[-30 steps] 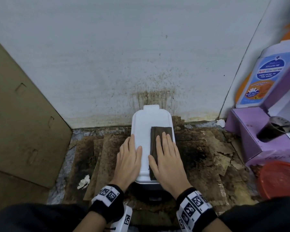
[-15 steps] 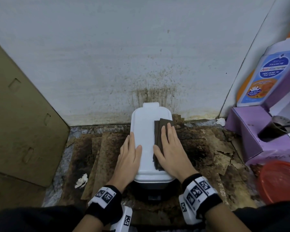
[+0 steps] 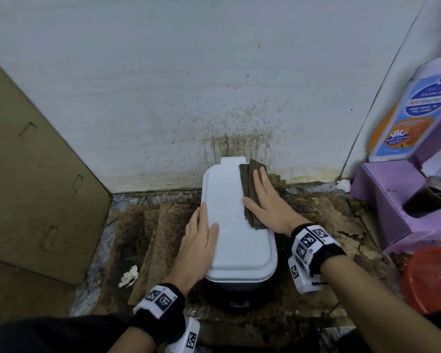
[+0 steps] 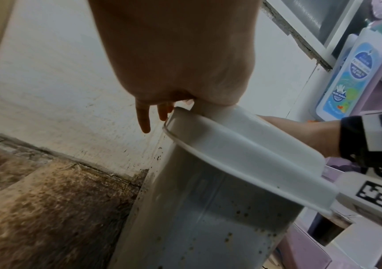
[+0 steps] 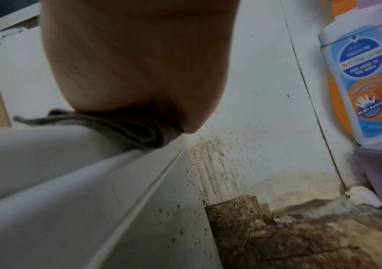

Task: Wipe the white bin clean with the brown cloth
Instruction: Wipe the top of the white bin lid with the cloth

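The white bin (image 3: 229,220) stands on the floor against the stained wall, its lid shut. A folded brown cloth (image 3: 250,184) lies on the lid's far right part. My right hand (image 3: 265,200) presses flat on the cloth with straight fingers. Resting flat along the lid's left edge is my left hand (image 3: 199,238), fingers straight. In the left wrist view the bin's speckled side (image 4: 208,218) shows below the lid rim. The right wrist view has the cloth (image 5: 121,129) squeezed between my palm and the lid (image 5: 47,163).
Stained cardboard sheets (image 3: 148,238) cover the floor around the bin. A big cardboard panel (image 3: 36,187) leans at the left. At the right stand a purple stool (image 3: 392,200), a soap bottle (image 3: 413,118) and a red basket (image 3: 433,278). A crumpled tissue (image 3: 129,276) lies on the floor.
My right hand has slid the brown cloth away from me along the lid's right side, toward the wall. The left hand has stayed on the lid's left edge.
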Available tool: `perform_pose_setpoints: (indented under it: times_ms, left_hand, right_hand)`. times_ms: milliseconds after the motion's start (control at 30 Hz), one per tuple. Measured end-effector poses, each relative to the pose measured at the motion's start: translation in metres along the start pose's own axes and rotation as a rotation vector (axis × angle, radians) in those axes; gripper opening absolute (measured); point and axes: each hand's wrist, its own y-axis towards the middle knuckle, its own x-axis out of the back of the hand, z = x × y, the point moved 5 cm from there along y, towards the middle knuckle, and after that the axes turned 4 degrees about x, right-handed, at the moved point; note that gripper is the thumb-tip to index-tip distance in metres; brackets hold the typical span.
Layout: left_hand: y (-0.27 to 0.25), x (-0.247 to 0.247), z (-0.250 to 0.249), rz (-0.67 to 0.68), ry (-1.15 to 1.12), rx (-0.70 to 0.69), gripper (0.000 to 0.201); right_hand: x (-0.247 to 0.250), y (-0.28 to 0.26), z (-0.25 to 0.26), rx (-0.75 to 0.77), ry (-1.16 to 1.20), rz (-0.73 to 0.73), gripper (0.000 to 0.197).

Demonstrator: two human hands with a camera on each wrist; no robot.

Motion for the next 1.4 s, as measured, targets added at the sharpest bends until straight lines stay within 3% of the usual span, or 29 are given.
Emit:
perform_pose_setpoints:
  times_ms: [233,433,600,733,1067,1400]
  left_hand:
    - [0.002,-0.002,0.001,-0.02,0.002,-0.012,0.066]
    - [0.0,-0.002,0.0,-0.025,-0.015,-0.015,0.071]
    - [0.0,-0.003,0.001,-0.03,-0.051,-0.021,0.069]
    - [0.0,-0.003,0.003,-0.021,-0.069,-0.016,0.068]
    - [0.002,-0.001,0.001,-0.001,-0.042,-0.002,0.066]
    - [0.001,-0.001,0.001,-0.025,-0.025,-0.003,0.065]
  right_hand:
    - [-0.025,-0.047,0.012,-0.022,0.02,-0.113,0.084]
    - [-0.061,-0.103,0.033,-0.034,-0.031,-0.298,0.079]
    - [-0.072,-0.114,0.042,-0.071,-0.041,-0.375,0.083]
    - [-0.06,-0.099,0.039,-0.063,-0.049,-0.338,0.08]
    - [-0.005,-0.013,0.002,-0.039,0.044,-0.055,0.077]
    - [-0.027,-0.049,0.015,-0.062,0.089,-0.146,0.071]
